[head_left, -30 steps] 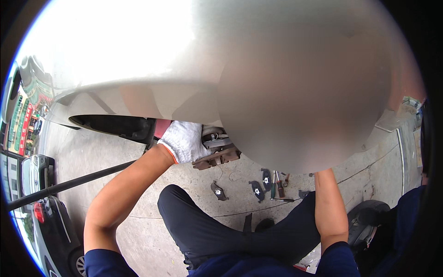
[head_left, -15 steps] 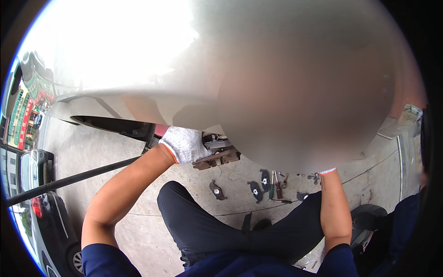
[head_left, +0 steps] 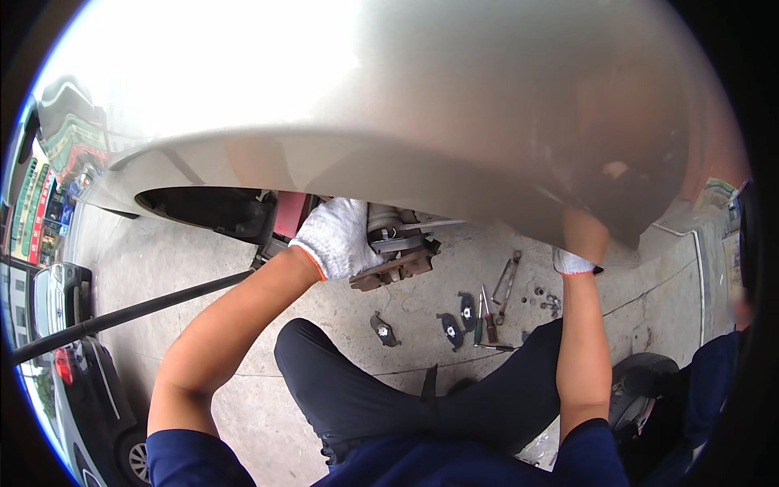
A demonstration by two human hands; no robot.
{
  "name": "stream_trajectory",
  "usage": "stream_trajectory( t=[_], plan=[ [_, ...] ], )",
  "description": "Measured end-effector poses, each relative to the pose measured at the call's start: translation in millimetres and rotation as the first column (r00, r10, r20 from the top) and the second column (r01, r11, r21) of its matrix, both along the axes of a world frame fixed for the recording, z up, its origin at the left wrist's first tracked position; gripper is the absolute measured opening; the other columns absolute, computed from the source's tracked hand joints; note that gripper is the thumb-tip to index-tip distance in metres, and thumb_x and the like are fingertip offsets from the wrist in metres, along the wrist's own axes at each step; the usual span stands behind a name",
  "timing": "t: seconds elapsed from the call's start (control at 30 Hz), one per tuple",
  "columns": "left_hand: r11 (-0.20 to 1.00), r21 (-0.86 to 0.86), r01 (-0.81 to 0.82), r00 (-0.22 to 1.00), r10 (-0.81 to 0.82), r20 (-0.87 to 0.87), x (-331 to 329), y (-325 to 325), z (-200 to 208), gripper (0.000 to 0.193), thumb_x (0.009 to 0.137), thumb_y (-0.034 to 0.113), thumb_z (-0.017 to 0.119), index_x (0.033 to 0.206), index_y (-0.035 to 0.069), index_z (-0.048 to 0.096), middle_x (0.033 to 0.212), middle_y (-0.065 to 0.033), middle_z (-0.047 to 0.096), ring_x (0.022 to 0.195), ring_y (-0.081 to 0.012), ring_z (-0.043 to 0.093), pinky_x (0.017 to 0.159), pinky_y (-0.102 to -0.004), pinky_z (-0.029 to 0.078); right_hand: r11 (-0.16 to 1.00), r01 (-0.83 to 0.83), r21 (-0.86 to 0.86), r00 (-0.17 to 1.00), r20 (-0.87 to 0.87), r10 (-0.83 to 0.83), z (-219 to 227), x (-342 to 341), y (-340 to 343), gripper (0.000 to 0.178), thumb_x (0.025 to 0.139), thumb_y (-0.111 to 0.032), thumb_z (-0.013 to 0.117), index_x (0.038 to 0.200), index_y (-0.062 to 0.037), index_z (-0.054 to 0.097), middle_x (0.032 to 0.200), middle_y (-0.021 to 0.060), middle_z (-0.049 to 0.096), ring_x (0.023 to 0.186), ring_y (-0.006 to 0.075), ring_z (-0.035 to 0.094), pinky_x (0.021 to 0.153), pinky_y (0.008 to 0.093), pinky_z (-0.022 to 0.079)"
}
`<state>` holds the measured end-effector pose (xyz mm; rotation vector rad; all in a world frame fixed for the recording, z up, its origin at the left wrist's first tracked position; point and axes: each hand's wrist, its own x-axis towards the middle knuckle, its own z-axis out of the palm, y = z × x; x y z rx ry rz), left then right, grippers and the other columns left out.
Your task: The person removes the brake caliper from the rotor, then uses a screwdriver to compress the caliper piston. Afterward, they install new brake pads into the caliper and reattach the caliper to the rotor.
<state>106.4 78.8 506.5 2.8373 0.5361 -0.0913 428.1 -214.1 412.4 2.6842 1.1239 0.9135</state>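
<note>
Plainly, the brake (head_left: 395, 272) sits just below the lower edge of the grey car body (head_left: 251, 166), left of the picture's middle and above the concrete floor (head_left: 243, 341). The left hand (head_left: 339, 239), in a white knitted glove with an orange hem, lies against the brake's left side, its thumb along the near metal edge; the other fingers are mostly hidden, so I cannot tell how firmly they close. A red part (head_left: 290, 213) shows just left of that glove. Well apart on the other side, the right hand (head_left: 573, 262), gloved too, reaches behind the car body's edge, and only its cuff end shows; whether its fingers are apart or together cannot be told. On the floor between and below the hands lie a lone pad (head_left: 385, 329), two more pads (head_left: 451, 331) near each other, two screwdrivers (head_left: 491, 327) side by side, a long metal tool (head_left: 509, 286) and, near the right wrist, a scatter of what look like small metal parts (head_left: 553, 303). A black pole (head_left: 138, 313) slants in from the left, where parked cars (head_left: 97, 406) stand. A co-worker's dark sleeve (head_left: 714, 381) shows at the far right.
</note>
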Motion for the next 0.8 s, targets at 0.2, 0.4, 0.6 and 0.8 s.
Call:
stream_trajectory(
  t=[0.2,0.4,0.6,0.8],
  plan=[
    [1.000,0.001,-0.023,0.999,0.023,0.022,5,-3,-3,0.111,0.075,0.057,0.092,0.154,0.000,0.038,0.146,-0.0325,0.055,0.120,-0.0471,0.069,0.101,-0.0495,0.059,0.939,-0.145,0.311,0.961,0.271,0.059,-35,13,3,0.008,0.090,-0.021,0.072,0.087,-0.0173,0.078,0.085,0.0075,0.078,0.073,0.0276,0.077,0.057,0.0394,0.056],
    [0.999,0.006,-0.039,0.999,0.038,0.030,5,-4,-4,0.119,0.073,0.060,0.092,0.157,-0.003,0.033,0.147,-0.0342,0.052,0.121,-0.0477,0.068,0.102,-0.0493,0.059,0.940,0.220,0.261,0.891,-0.445,-0.085,-35,23,9,0.059,0.085,-0.049,0.082,0.128,-0.0105,0.070,0.124,0.0064,0.074,0.112,0.0221,0.070,0.094,0.0357,0.052],
    [0.999,-0.015,-0.036,0.998,0.037,0.041,5,-3,-5,0.127,0.072,0.062,0.092,0.159,-0.005,0.029,0.148,-0.0359,0.049,0.122,-0.0482,0.068,0.102,-0.0491,0.059,0.856,-0.140,0.497,0.986,-0.007,0.166,-7,-3,12,0.012,0.093,-0.020,0.072,0.099,-0.0120,0.079,0.087,0.0107,0.078,0.073,0.0284,0.076,0.063,0.0415,0.057],
    [0.999,-0.033,-0.041,0.998,0.042,0.045,6,-2,-6,0.135,0.070,0.065,0.092,0.162,-0.008,0.024,0.149,-0.0376,0.046,0.123,-0.0488,0.067,0.103,-0.0490,0.059,0.864,-0.070,0.499,0.934,-0.271,0.232,20,-22,15,0.012,0.095,-0.019,0.071,0.098,-0.0091,0.078,0.082,0.0094,0.078,0.068,0.0230,0.075,0.060,0.0380,0.056]
  ],
)
